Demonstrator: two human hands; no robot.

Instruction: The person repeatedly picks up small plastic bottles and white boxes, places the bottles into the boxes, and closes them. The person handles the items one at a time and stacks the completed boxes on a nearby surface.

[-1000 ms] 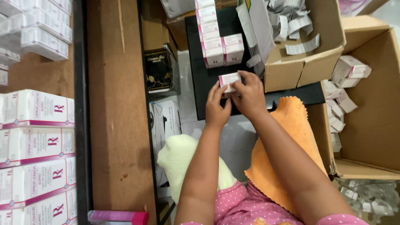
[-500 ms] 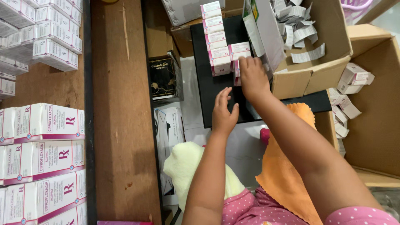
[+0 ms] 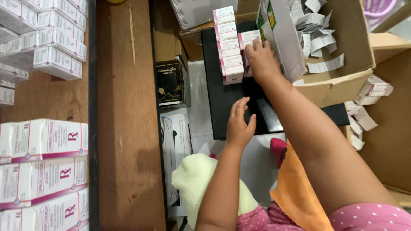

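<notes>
Two hands are at work. Nearer, the left hand (image 3: 239,126) hovers open and empty over the black board (image 3: 222,107). Farther off, the right hand (image 3: 262,60) presses a small white box (image 3: 248,39) beside the row of boxes (image 3: 227,45), fingers flat on it. Lining it up neatly seems the step; careful nudging comes next.

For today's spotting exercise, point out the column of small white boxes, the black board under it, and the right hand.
Column of small white boxes (image 3: 227,42), head view, on the third box's top face.
Black board (image 3: 222,102), head view, on its bare left part.
Right hand (image 3: 261,62), head view, on its back.
</notes>
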